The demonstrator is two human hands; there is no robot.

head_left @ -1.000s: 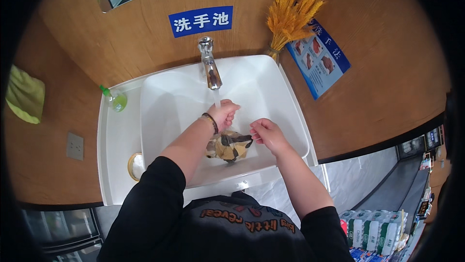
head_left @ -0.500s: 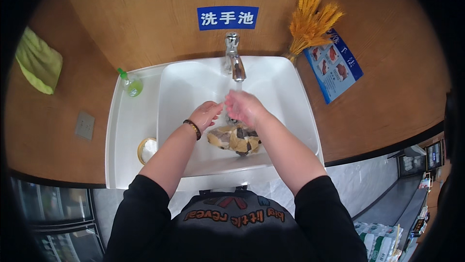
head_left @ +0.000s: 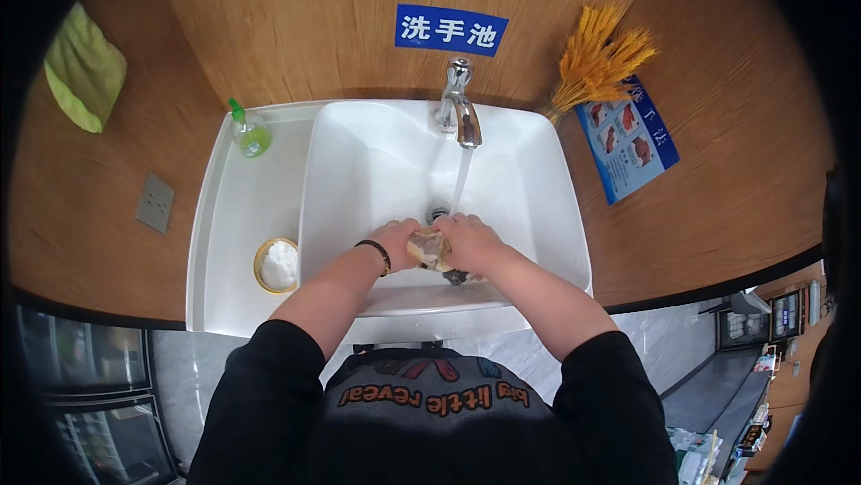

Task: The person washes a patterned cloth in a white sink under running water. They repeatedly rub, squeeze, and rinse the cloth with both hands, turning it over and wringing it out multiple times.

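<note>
A wet, bunched cloth (head_left: 430,250) in tan, grey and black lies low in the white sink (head_left: 529,189). My left hand (head_left: 395,241), with a dark bracelet at its wrist, grips the cloth's left side. From the right, my right hand (head_left: 472,243) is closed on the same cloth, its fingers curled over the top. A dark part of the cloth hangs below the right hand. Water runs from the chrome tap (head_left: 466,122) down to the right hand's fingers. Just beyond the hands, the drain (head_left: 437,214) is partly visible.
On the ledge left of the basin stand a green pump bottle (head_left: 253,137) and a round bowl of white powder (head_left: 276,265). A yellow-green towel (head_left: 85,72) hangs on the left wall. Dried wheat stalks (head_left: 596,59) and a blue poster (head_left: 628,146) are at the right.
Both hands have come down from under the tap and taken hold of the cloth, which lay loose in the basin. The water stream now shows clearly. The whole view has shifted slightly.
</note>
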